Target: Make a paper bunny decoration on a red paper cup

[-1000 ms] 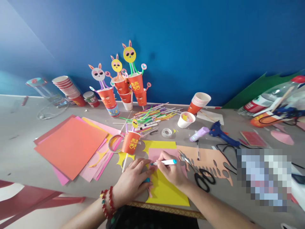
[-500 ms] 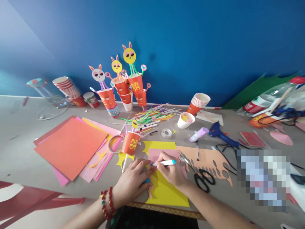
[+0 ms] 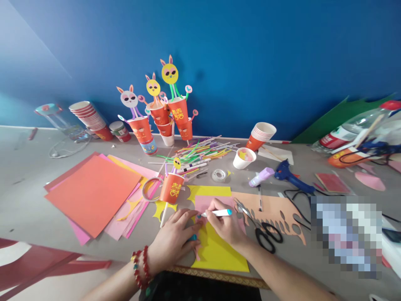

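A white marker with a blue end (image 3: 221, 213) is pinched in my right hand (image 3: 227, 228), its tip down at the small pink paper. My left hand (image 3: 177, 234) lies at the left edge of the papers, fingertips close to the marker's tip. A blue cap (image 3: 193, 237) shows between its thumb and fingers. Under both hands are a yellow sheet (image 3: 224, 255) and a piece of pink paper (image 3: 203, 202). Just beyond my left hand, an orange-red paper cup (image 3: 172, 189) on a white stick leans beside a roll of tape (image 3: 149, 190).
Scissors (image 3: 267, 236) lie right of my right hand on cut peach paper (image 3: 275, 205). Coloured sheets (image 3: 94, 192) are stacked left. Behind stand cup figures with rabbit faces (image 3: 169, 74), pipe cleaners (image 3: 203, 150), a white cup (image 3: 244, 159) and a blue glue gun (image 3: 293, 177).
The marker in my right hand has shifted very slightly. My left hand stays in place, and everything else looks the same.
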### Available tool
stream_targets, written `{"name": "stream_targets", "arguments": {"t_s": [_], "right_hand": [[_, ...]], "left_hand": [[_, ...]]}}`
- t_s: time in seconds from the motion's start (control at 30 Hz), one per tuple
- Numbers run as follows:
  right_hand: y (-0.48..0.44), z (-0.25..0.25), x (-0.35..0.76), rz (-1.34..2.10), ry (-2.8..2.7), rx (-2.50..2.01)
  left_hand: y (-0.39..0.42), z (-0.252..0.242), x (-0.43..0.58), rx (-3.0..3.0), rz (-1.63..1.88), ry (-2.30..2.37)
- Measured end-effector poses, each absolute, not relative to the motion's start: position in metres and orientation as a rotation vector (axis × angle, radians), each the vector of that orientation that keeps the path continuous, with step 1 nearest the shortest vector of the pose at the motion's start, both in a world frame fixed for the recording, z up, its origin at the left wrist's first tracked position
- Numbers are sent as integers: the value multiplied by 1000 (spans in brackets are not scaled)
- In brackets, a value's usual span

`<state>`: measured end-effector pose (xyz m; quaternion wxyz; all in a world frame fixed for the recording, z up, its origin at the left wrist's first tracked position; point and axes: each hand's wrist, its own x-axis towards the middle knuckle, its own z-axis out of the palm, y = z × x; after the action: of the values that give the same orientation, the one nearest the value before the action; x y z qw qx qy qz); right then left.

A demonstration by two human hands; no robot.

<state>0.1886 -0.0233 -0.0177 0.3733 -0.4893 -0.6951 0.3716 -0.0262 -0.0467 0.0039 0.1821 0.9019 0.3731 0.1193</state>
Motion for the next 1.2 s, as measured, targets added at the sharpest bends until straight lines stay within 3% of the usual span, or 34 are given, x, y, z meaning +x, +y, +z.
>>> {"name": "stream_targets", "arguments": {"t_s": [0.73, 1.2], "right_hand": [[-15, -9, 192, 1198, -1200, -1177], [-11, -5, 205, 1003, -1403, -1261]], "left_hand": [[-49, 2, -25, 2583, 373, 1071], [-50, 1, -23, 2593, 370, 1097]]}}
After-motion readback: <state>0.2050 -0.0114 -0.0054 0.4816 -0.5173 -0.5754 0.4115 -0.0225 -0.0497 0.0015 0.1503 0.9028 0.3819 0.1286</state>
